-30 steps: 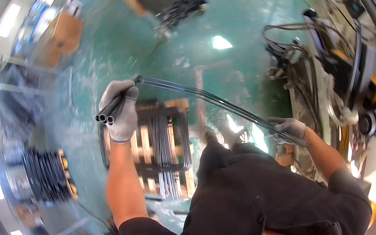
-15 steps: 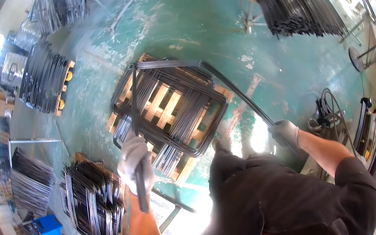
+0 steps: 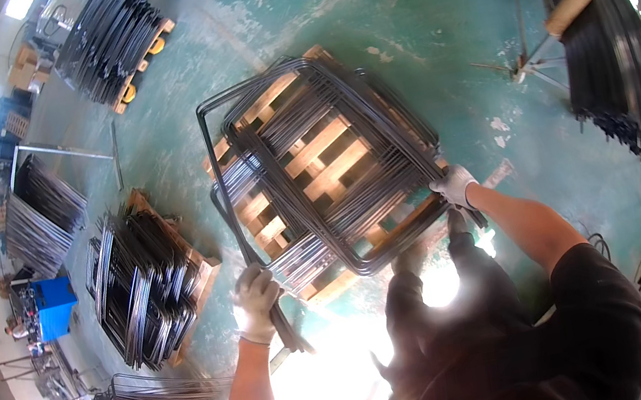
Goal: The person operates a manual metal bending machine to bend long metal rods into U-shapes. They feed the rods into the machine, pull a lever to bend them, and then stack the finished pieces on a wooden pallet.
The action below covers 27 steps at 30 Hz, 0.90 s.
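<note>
Okay, so the left hand (image 3: 255,302) is wrapped around one leg of a dark U-bent tube bundle (image 3: 212,157) at 7 o'clock; the right hand (image 3: 455,187) grips the other leg between 3 and 4, probably because a wide shape like that stays steadier held at both legs; its bend sits over the pile around 11, though I can't tell if they touch; underneath, nested bent tubes (image 3: 374,191) lie on a slatted wooden pallet (image 3: 320,144), likely overlapped to save space and stay off the floor; the green floor (image 3: 461,24) is scuffed, with harsh glare (image 3: 327,394) near 6 to 7; roomwise, there's a second tube pile (image 3: 145,289) at 8, a blue box (image 3: 56,306) beyond it, and long racked tubes (image 3: 609,50) between 2 and 3.
</note>
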Motion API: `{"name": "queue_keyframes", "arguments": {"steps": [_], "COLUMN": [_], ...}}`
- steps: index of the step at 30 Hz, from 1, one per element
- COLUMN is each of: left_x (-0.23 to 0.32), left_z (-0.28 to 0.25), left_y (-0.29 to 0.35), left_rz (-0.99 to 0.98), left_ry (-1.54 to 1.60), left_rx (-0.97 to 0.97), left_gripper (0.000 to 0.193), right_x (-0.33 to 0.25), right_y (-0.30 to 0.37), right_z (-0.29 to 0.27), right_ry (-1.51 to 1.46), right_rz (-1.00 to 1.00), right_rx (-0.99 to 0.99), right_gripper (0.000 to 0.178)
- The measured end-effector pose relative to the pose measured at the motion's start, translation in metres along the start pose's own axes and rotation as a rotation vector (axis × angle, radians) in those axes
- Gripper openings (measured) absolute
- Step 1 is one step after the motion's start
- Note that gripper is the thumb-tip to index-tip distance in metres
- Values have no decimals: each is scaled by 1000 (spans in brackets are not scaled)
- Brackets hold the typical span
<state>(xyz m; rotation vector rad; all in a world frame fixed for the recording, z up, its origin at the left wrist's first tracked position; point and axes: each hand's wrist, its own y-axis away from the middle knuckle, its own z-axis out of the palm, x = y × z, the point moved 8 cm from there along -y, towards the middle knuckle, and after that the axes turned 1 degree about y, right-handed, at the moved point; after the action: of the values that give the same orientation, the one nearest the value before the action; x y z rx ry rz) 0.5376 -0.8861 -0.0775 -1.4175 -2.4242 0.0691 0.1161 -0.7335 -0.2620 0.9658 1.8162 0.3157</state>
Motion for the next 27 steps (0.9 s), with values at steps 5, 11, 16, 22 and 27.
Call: {"name": "queue_keyframes", "arguments": {"steps": [5,11,16,22,27], "left_x": [-50,-115,-144,-171,-82], "left_z": [70,190,267,347,403], "left_y": [1,30,37,69,60], "left_rz": [-34,-73,-96,-425,-438], "left_ry": [-125,-223,-333,-442,-88], "left_rx": [-57,-270,-443,-664,-609], "left_gripper": [20,10,12,28,34], "right_x": [28,14,54,92,140], "right_y": [-129,-187,-230,-275,-311], "right_z": [43,72,104,156,176], "right_ry": [189,303,361,262,309], "right_rz": [-60,18,-101,-64,86], "right_rx": [2,-10,49,69,69], "right_gripper": [42,34,35,32,39]}}
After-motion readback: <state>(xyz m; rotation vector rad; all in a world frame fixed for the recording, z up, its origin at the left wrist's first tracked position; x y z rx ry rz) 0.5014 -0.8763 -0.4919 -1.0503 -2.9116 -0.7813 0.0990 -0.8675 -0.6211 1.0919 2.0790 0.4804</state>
